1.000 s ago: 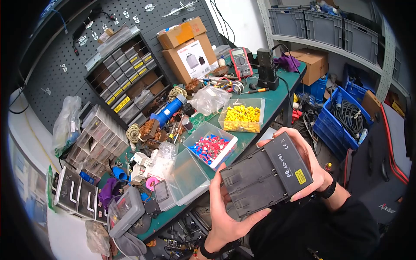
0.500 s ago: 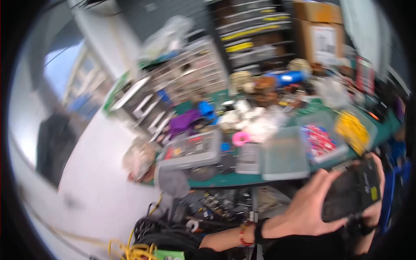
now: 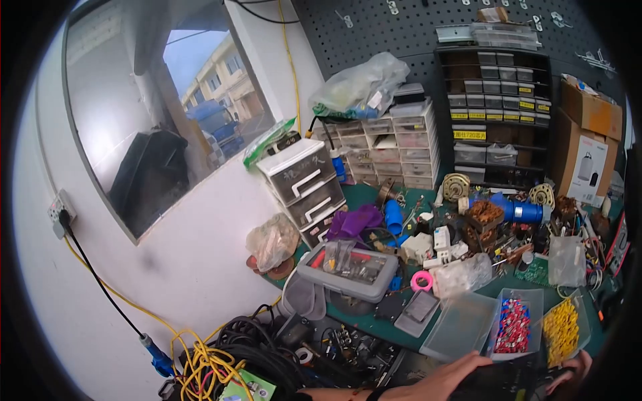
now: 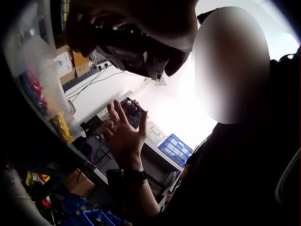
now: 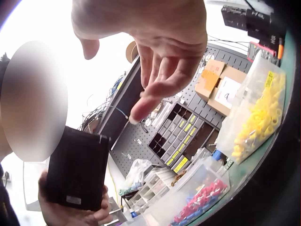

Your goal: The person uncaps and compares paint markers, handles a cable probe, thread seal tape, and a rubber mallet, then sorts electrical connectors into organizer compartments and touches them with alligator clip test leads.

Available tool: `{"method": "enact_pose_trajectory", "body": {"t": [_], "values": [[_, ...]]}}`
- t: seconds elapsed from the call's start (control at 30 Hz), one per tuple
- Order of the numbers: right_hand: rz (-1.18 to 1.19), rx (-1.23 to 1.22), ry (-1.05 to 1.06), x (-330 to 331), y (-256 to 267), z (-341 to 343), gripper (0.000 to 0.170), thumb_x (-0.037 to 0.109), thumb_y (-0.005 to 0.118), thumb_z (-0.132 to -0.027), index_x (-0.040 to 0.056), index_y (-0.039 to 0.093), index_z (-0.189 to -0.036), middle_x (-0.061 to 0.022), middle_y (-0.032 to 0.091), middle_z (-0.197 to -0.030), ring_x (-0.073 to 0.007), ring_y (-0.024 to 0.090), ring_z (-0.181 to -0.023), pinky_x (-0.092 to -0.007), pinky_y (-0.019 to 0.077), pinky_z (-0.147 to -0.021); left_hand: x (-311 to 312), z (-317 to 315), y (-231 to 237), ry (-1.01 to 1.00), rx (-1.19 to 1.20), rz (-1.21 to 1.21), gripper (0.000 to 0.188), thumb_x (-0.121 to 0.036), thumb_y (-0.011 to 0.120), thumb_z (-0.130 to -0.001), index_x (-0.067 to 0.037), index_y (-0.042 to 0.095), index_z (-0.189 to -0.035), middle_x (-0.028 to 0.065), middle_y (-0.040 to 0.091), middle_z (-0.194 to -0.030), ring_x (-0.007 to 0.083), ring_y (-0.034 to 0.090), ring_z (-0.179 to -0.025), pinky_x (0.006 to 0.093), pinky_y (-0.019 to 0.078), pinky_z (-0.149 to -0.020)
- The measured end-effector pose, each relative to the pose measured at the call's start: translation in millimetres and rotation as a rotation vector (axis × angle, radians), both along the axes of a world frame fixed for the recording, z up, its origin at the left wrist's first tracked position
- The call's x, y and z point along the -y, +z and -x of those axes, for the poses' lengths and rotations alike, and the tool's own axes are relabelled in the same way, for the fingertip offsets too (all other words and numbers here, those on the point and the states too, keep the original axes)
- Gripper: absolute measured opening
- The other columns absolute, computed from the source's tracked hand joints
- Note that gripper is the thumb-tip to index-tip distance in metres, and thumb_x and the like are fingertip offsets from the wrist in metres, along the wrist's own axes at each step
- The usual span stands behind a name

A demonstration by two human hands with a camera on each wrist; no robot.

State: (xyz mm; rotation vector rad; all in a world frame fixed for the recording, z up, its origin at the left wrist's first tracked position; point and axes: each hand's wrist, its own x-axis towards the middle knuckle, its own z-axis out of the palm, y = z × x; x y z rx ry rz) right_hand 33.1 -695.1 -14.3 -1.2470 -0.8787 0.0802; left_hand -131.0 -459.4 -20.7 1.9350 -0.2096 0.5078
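Observation:
My left hand (image 3: 447, 381) grips a black battery charger (image 3: 503, 381) at the bottom edge of the head view. In the right wrist view, the fingers of that hand wrap the lower end of the charger (image 5: 77, 169), its flat dark face and small pale label showing. Apart from it, my right hand (image 4: 124, 139) is raised with fingers spread and nothing in it, as the left wrist view shows. Near both hands stand a clear box (image 3: 495, 334) of red and blue crimp terminals and another clear box (image 3: 584, 326) of yellow ones.
Behind lie a clear lid (image 3: 458, 327), a grey toolbox (image 3: 354, 287), a pink tape roll (image 3: 422, 281) and loose parts on the green bench. Drawer units (image 3: 304, 174) line the wall. Cables (image 3: 214, 371) lie at lower left, beside a window (image 3: 134, 100).
The head view has swung left, bringing in the window and cables, and the hands now sit at the bottom edge. My right hand has let go of the charger; the left keeps its grip.

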Motion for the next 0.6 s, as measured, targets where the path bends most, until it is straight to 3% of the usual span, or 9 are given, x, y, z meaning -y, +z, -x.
{"method": "enact_pose_trajectory", "body": {"t": [0.07, 0.17, 0.27, 0.33, 0.37, 0.4, 0.5, 0.57, 0.6], "values": [[0.034, -0.003, -0.138, 17, -19, -29, 0.054, 0.044, 0.044, -0.101, -0.0035, 0.051, -0.126, -0.0150, 0.068, -0.097, -0.0188, 0.060, -0.063, -0.0270, 0.0456, -0.053, -8, 0, -5, 0.139, -0.048, -0.029, 0.088, -0.053, 0.080, -0.067, 0.000, 0.044, -0.127, 0.0170, 0.054, -0.104, 0.0346, 0.055, -0.089, 0.0444, 0.0419, -0.082], [0.109, -0.031, -0.359, 41, -40, -65, 0.056, 0.044, 0.044, -0.100, -0.0060, 0.053, -0.122, -0.0154, 0.068, -0.094, -0.0169, 0.058, -0.060, -0.0253, 0.0431, -0.052, -23, 4, 10, 0.316, -0.132, -0.045, 0.078, -0.038, 0.080, -0.071, 0.002, 0.044, -0.128, 0.0186, 0.054, -0.111, 0.0341, 0.054, -0.102, 0.0409, 0.0419, -0.090], [0.008, 0.025, -0.508, 36, -65, -93, 0.044, 0.032, 0.041, -0.103, -0.0078, 0.059, -0.111, -0.0122, 0.066, -0.080, -0.0121, 0.051, -0.052, -0.0226, 0.0387, -0.050, -44, 3, 15, 0.477, -0.172, -0.087, 0.079, -0.029, 0.085, -0.066, 0.002, 0.044, -0.128, 0.0171, 0.052, -0.114, 0.0294, 0.054, -0.109, 0.0364, 0.0423, -0.093], [0.229, -0.254, -0.375, 85, -108, -126, 0.039, 0.031, 0.040, -0.102, -0.0001, 0.054, -0.121, -0.0047, 0.058, -0.090, -0.0082, 0.055, -0.084, -0.0241, 0.0423, -0.069, -61, 1, 26, 0.557, -0.221, -0.173, 0.080, -0.028, 0.085, -0.066, 0.002, 0.045, -0.128, 0.0166, 0.052, -0.113, 0.0285, 0.054, -0.107, 0.0364, 0.0425, -0.093], [0.155, -0.227, -0.550, 73, -123, -133, 0.037, 0.033, 0.040, -0.101, 0.0024, 0.058, -0.111, -0.0015, 0.051, -0.077, -0.0049, 0.046, -0.069, -0.0224, 0.0333, -0.059, -67, -2, 34, 0.609, -0.245, -0.208, 0.080, -0.028, 0.085, -0.065, 0.002, 0.045, -0.127, 0.0164, 0.052, -0.113, 0.0283, 0.054, -0.106, 0.0363, 0.0426, -0.092], [0.039, -0.039, -0.528, 51, -101, -126, 0.040, 0.026, 0.040, -0.103, -0.0078, 0.060, -0.105, -0.0126, 0.064, -0.074, -0.0110, 0.047, -0.047, -0.0229, 0.0363, -0.046, -73, -5, 42, 0.664, -0.269, -0.246, 0.080, -0.028, 0.085, -0.064, 0.002, 0.045, -0.127, 0.0162, 0.053, -0.113, 0.0281, 0.054, -0.105, 0.0362, 0.0427, -0.092], [0.030, 0.023, -0.531, 50, -108, -142, 0.041, 0.028, 0.042, -0.102, -0.0079, 0.061, -0.100, -0.0124, 0.062, -0.069, -0.0105, 0.043, -0.042, -0.0240, 0.0339, -0.041, -112, -16, 47, 0.807, -0.280, -0.329, 0.073, -0.030, 0.084, -0.065, 0.002, 0.049, -0.120, 0.0166, 0.056, -0.108, 0.0267, 0.056, -0.098, 0.0374, 0.0445, -0.087], [-0.083, 0.173, -0.716, 46, -118, -153, 0.045, 0.034, 0.043, -0.101, -0.0077, 0.060, -0.102, -0.0131, 0.060, -0.063, -0.0125, 0.041, -0.039, -0.0247, 0.0343, -0.040, -136, -29, 61, 0.908, -0.289, -0.359, 0.071, -0.032, 0.084, -0.066, 0.002, 0.049, -0.117, 0.0153, 0.058, -0.103, 0.0254, 0.056, -0.096, 0.0369, 0.0449, -0.086], [-0.290, -0.003, -0.537, 56, -130, -159, 0.051, 0.041, 0.043, -0.100, -0.0068, 0.057, -0.112, -0.0191, 0.062, -0.079, -0.0174, 0.049, -0.049, -0.0255, 0.0394, -0.044, -146, -38, 71, 0.962, -0.300, -0.369, 0.070, -0.034, 0.083, -0.066, 0.002, 0.050, -0.116, 0.0145, 0.058, -0.101, 0.0248, 0.056, -0.094, 0.0364, 0.0451, -0.086]]}}
